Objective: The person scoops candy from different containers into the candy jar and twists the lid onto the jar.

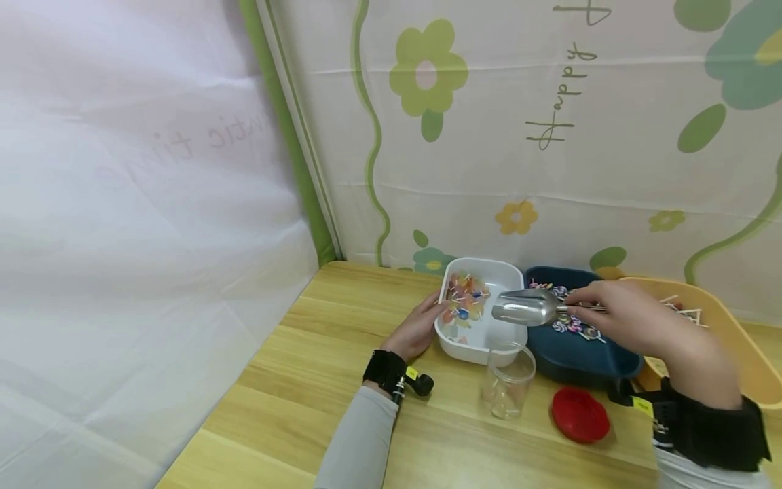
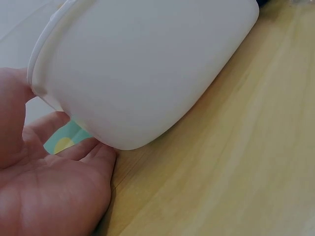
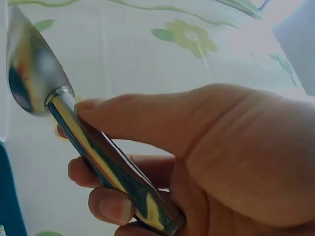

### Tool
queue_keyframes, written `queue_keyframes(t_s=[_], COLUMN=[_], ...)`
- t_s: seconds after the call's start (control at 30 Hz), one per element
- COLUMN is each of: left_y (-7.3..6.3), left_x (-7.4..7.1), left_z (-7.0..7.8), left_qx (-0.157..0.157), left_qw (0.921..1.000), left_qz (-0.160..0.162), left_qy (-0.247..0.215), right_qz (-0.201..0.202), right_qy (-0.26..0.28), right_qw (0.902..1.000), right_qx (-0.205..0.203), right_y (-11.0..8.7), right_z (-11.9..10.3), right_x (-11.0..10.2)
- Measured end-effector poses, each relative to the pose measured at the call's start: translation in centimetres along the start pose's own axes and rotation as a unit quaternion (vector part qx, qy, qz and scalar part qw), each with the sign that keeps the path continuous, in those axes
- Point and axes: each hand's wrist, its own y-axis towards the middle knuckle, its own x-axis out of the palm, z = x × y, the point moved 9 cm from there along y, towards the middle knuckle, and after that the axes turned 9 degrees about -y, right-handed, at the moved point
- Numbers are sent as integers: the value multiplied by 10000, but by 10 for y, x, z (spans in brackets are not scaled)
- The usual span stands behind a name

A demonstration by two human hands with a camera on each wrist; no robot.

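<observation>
My left hand (image 1: 415, 331) holds the left side of a white plastic tub (image 1: 467, 352), its thumb at the rim and fingers low against the outer wall (image 2: 147, 73) in the left wrist view. Small colourful candies (image 1: 466, 299), some with white sticks, lie along the tub's left side. My right hand (image 1: 641, 322) grips a shiny metal scoop (image 1: 527, 308) by its handle (image 3: 106, 160), thumb along the top and fingers wrapped beneath. The scoop's bowl points left, over the right part of the white tub. No candy shows in it.
A dark blue tub (image 1: 574, 356) with swirl lollipops (image 1: 574, 326) stands to the right, beside a yellow tub (image 1: 742, 353) holding white-stemmed pieces. In front are a clear plastic jar (image 1: 510, 387) and a red lid (image 1: 580, 415) on the wooden table (image 1: 318, 380). Printed curtains hang behind and left.
</observation>
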Motion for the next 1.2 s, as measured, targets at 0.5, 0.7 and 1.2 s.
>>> queue_keyframes(t_s=[0.5,0.7,1.2], left_y=[-1,-2,-3], left_x=[-1,-1,1], left_z=[-1,-1,0], left_qx=[-47,-56,-9], left_qw=[10000,9999,10000], left_qz=[83,82,72], left_qy=[20,-18,-54], right_qz=[-396,-343,-504], right_qy=[176,260,534], right_qw=[9984,9977,9960], right_qx=[-376,-519,-517], right_y=[34,40,47], right_z=[-24,-35,-33], right_x=[44,49,63])
